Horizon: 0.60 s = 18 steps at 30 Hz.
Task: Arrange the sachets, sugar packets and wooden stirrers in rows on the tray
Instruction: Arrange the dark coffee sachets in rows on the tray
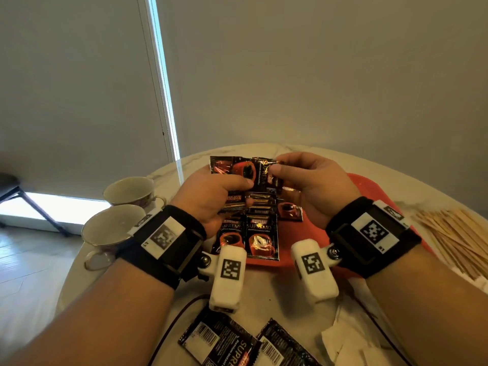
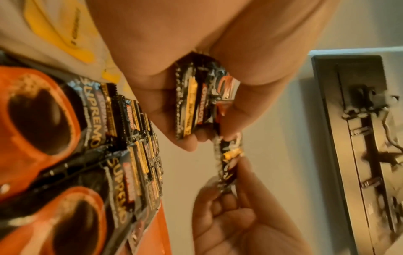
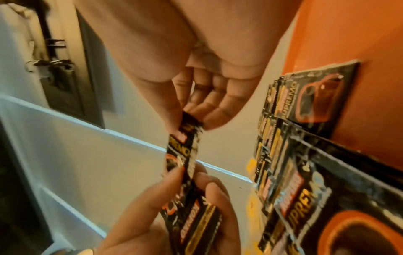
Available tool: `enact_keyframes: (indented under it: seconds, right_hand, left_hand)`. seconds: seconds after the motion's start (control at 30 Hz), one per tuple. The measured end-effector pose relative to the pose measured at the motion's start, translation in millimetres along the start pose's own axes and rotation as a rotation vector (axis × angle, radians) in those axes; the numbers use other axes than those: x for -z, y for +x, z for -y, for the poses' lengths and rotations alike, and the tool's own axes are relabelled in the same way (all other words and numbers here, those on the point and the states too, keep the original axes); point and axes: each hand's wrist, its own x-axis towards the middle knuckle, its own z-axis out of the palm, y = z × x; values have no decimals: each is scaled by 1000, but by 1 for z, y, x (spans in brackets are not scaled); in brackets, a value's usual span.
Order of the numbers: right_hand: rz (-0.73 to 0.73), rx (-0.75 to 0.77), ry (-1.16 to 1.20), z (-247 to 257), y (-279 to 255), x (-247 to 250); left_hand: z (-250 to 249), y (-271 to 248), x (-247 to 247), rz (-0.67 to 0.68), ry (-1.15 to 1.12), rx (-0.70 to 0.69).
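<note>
Both hands hover over a red tray (image 1: 361,186). My left hand (image 1: 245,191) grips a small bundle of black coffee sachets (image 1: 224,167), thumb on top. My right hand (image 1: 276,173) pinches the end of one sachet (image 1: 264,170) at the bundle's right side; this stretched sachet (image 3: 183,155) spans between the two hands in the right wrist view. Several sachets (image 1: 261,239) lie face up in rows on the tray. A pile of wooden stirrers (image 1: 459,239) lies on the table to the right. Yellow packets (image 2: 54,25) show blurred in the left wrist view.
Two empty teacups (image 1: 129,191) (image 1: 111,228) stand at the table's left edge. Two face-down sachets (image 1: 216,339) lie near the front edge beside white paper pieces (image 1: 348,336). A dark cable (image 1: 174,320) runs across the marble tabletop (image 1: 269,291).
</note>
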Motion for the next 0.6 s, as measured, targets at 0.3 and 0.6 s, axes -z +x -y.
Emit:
enact_keyframes:
  seconds: [0.3, 0.6]
  right_hand:
    - [5, 124, 132, 11, -1, -1]
    - [-50, 69, 181, 15, 0, 2]
  left_hand:
    - [-4, -11, -5, 87, 139, -46]
    - [-8, -16, -7, 126, 91, -58]
